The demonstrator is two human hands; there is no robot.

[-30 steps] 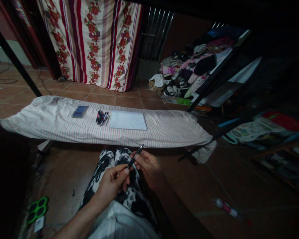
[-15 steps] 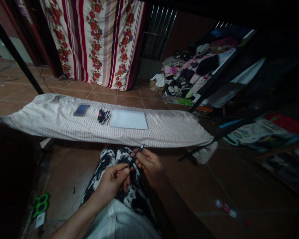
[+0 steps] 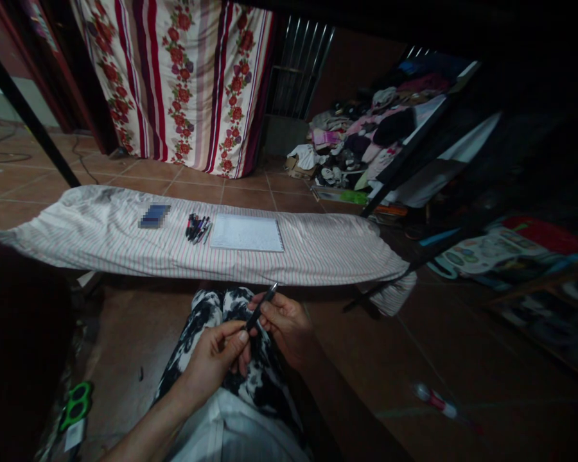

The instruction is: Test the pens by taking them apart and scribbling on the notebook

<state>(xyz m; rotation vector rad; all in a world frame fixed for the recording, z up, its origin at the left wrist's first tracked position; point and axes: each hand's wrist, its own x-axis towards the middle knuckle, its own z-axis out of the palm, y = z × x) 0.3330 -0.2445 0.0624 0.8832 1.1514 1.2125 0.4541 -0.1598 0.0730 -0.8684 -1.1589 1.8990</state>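
Note:
Over my lap, a dark pen point(image 3: 261, 308) with a silvery tip is held between both hands, its tip slanting up to the right. My left hand point(image 3: 219, 353) pinches the pen's lower end between thumb and fingers. Nearer the tip, my right hand point(image 3: 286, 326) grips the barrel with thumb and fingertips. Beyond them, a spiral notebook point(image 3: 246, 232) lies on the striped cloth point(image 3: 322, 250). Just left of the notebook sits a bunch of several pens point(image 3: 198, 228). Further left is a blue rectangular object point(image 3: 155, 215), blurred by pixels.
A flowered curtain point(image 3: 180, 83) hangs behind the cloth-covered surface. A heap of clothes point(image 3: 366, 128) is at the back right. Dark poles rise at both sides. On the tiled floor lie a green object point(image 3: 77, 404) at left and a plastic bottle point(image 3: 434, 400) at right.
The view has shifted slightly, so the surroundings sit a little further left. Both hands keep their hold on the pen, with the right hand's fingers slightly moved.

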